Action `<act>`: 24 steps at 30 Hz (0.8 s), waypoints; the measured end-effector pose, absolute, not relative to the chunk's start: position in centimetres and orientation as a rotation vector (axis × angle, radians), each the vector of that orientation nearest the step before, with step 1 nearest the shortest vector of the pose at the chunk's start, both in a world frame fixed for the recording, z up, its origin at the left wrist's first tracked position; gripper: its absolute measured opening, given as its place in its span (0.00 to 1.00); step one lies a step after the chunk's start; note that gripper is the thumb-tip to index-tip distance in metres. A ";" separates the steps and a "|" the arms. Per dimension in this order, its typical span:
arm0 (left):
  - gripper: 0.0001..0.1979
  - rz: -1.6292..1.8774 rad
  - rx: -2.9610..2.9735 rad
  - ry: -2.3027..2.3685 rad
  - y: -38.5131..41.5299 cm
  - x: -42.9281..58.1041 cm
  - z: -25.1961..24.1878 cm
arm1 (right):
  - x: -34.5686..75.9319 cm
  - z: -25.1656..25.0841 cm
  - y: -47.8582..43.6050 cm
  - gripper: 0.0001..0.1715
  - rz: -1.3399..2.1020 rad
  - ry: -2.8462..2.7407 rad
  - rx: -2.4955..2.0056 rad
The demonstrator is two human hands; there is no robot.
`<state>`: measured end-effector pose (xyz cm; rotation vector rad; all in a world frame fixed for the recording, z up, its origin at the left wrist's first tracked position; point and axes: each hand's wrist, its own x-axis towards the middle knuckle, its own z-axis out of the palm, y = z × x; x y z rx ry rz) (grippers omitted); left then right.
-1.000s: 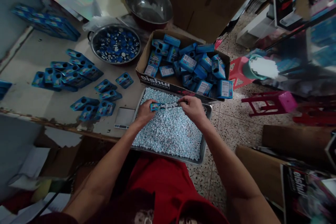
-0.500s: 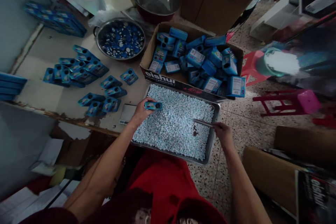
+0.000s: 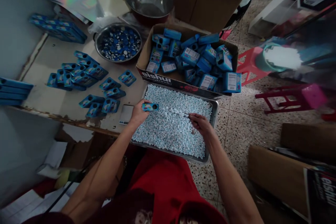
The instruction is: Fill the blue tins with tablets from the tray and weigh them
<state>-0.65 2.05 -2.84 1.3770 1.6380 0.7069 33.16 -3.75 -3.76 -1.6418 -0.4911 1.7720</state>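
Observation:
My left hand [image 3: 138, 112] is closed on a small blue box [image 3: 150, 107] with a round dark hole in its top face, held over the left part of a metal tray [image 3: 215, 110]. Small pale blue and white pellets [image 3: 165, 134], like candies or tablets, fill the tray. In my right hand [image 3: 201, 124] is the end of a slim metal scoop [image 3: 186, 115]. Pellets cover the scoop's far part, which points left toward the box. A small bare patch of tray shows beside my right hand.
Behind the tray stands a carton [image 3: 181, 85] heaped with blue boxes. More blue boxes [image 3: 90, 71] stand on the table at left, near a bowl of blue and silver caps [image 3: 119, 43]. A small scale [image 3: 126, 113] touches the tray's left side. Stools [image 3: 291, 99] stand at right.
My right hand has moved left across the tray with the scoop, which now carries pellets. My left hand still holds the box in nearly the same place. The view has shifted slightly.

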 end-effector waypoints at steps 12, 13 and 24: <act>0.18 0.699 1.455 1.640 2.6 2.0 -1.9 | 28.6 5.9 4.3 0.15 1.533 -1.172 -1.663; 0.19 0.709 1.457 1.623 2.6 2.0 -2.0 | 28.3 6.3 4.6 0.14 1.464 -1.262 -1.718; 0.17 0.764 1.408 1.588 2.1 1.5 -2.9 | 23.6 10.9 4.8 0.15 0.797 -1.967 -1.824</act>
